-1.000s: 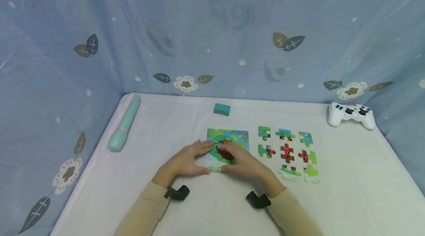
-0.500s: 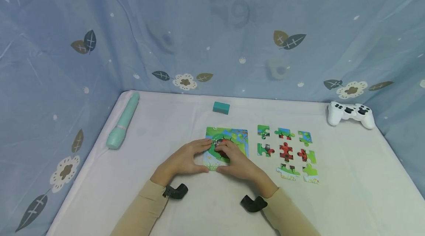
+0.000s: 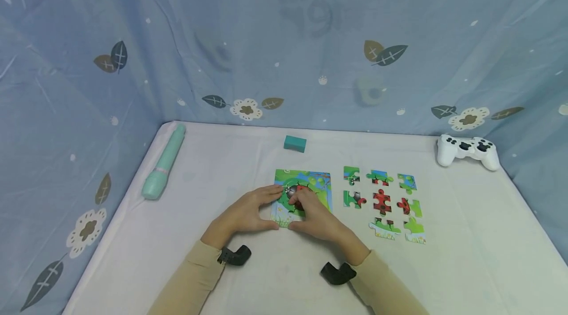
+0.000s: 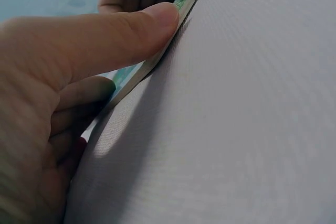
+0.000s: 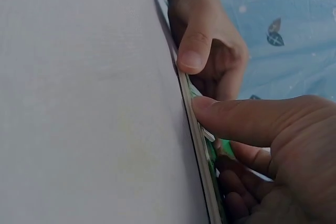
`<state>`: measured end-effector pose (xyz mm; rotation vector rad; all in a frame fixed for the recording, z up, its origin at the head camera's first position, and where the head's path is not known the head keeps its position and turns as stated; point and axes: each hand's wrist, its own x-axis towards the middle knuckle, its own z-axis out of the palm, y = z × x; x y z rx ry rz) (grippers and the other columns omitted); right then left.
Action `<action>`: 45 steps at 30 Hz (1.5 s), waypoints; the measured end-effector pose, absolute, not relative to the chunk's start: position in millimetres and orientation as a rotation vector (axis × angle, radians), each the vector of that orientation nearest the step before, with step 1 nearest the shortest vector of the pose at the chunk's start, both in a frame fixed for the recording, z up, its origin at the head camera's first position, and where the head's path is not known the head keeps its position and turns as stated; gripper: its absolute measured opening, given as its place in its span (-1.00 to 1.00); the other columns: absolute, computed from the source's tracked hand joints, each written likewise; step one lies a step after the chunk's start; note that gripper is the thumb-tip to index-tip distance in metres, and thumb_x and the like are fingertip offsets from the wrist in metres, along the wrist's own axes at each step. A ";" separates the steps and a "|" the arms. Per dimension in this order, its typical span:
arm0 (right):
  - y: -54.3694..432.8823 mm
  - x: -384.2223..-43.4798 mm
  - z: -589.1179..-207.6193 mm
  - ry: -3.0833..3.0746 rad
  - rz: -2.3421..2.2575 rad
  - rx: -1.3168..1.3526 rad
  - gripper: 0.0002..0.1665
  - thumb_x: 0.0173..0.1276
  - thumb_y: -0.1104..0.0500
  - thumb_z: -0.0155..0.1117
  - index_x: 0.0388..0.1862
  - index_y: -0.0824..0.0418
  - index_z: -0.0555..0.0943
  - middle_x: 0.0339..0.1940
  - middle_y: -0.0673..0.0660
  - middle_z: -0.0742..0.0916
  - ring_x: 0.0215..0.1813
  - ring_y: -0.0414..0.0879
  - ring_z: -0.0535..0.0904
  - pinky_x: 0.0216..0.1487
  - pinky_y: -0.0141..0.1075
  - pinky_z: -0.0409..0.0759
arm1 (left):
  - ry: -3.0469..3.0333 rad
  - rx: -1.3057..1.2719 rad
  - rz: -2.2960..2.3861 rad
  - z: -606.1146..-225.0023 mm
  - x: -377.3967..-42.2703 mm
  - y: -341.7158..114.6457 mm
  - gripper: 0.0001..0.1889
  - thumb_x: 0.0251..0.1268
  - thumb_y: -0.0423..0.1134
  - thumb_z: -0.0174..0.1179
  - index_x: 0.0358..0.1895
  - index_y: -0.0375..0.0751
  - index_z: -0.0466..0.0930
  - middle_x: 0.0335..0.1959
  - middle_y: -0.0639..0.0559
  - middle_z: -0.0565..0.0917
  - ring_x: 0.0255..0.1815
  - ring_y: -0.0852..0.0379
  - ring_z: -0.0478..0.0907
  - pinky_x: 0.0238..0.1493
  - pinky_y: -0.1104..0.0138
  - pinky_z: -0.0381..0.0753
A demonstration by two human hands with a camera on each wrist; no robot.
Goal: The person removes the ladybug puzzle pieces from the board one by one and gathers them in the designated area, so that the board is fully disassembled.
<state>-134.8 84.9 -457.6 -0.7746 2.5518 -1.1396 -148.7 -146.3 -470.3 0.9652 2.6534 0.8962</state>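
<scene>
A square puzzle board (image 3: 318,182) with a ladybug picture lies flat on the white table. My left hand (image 3: 246,212) grips its near left corner; the thumb (image 4: 157,19) presses the near edge while the other fingers reach over the left side. From the right, my right hand (image 3: 317,216) bends over the board's lower part. Between its thumb and fingers, the right wrist view shows a thin pale edge of what looks like a puzzle piece (image 5: 208,135), mostly covered. The right thumb touches the board's near edge, close to the left thumb.
Several loose puzzle pieces (image 3: 382,202) lie in rows right of the board. Behind it sits a teal block (image 3: 295,144). A mint-green wand-like object (image 3: 164,163) lies at the far left, and a white game controller (image 3: 468,151) at the far right. Blue cloth surrounds the table.
My right hand has shifted slightly left along the board, its thumb coming nearer the left thumb. The left hand stays at the corner. The loose pieces keep their arrangement.
</scene>
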 end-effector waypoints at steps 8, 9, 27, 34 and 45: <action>81.9 -134.6 -458.6 2.554 -1.145 -0.779 -0.48 0.10 0.18 0.46 0.04 0.20 0.48 -0.09 0.01 0.58 -0.05 -0.15 0.48 0.04 -0.20 0.55 | 2.659 0.996 0.917 -470.3 -148.0 -147.4 -0.14 0.02 0.21 0.33 0.36 -0.17 0.34 0.42 0.05 0.32 0.46 0.06 0.19 0.41 0.10 0.28; 82.1 -134.4 -458.7 2.558 -1.145 -0.795 -0.47 0.11 0.18 0.46 0.04 0.20 0.49 -0.09 0.01 0.58 -0.06 -0.16 0.48 0.04 -0.21 0.54 | 2.659 1.001 0.913 -470.6 -148.1 -147.4 -0.14 0.02 0.22 0.32 0.37 -0.17 0.33 0.42 0.05 0.32 0.46 0.06 0.20 0.40 0.09 0.29; 82.0 -134.0 -458.8 2.535 -1.197 -0.737 -0.49 0.13 0.23 0.44 0.05 0.23 0.49 -0.05 0.06 0.58 -0.05 -0.13 0.49 0.02 -0.21 0.56 | 2.663 1.019 0.895 -471.7 -149.6 -146.8 -0.14 0.03 0.20 0.33 0.36 -0.19 0.33 0.42 0.04 0.32 0.46 0.06 0.19 0.41 0.10 0.29; 89.0 -135.2 -448.5 2.434 -1.274 -0.641 -0.48 0.15 0.27 0.41 0.10 0.22 0.48 -0.03 0.08 0.59 -0.01 -0.10 0.49 0.06 -0.18 0.54 | 2.664 1.016 0.889 -472.2 -150.0 -145.7 -0.14 0.03 0.22 0.32 0.37 -0.17 0.32 0.43 0.08 0.30 0.47 0.09 0.19 0.41 0.13 0.29; 144.8 -124.6 -433.7 2.496 -1.235 -0.508 -0.45 0.15 0.23 0.41 0.13 0.20 0.49 0.04 0.08 0.60 0.09 -0.01 0.51 0.15 -0.06 0.52 | 2.654 0.988 0.903 -470.9 -148.8 -145.5 -0.12 0.00 0.21 0.34 0.37 -0.18 0.33 0.43 0.06 0.30 0.47 0.06 0.18 0.42 0.11 0.27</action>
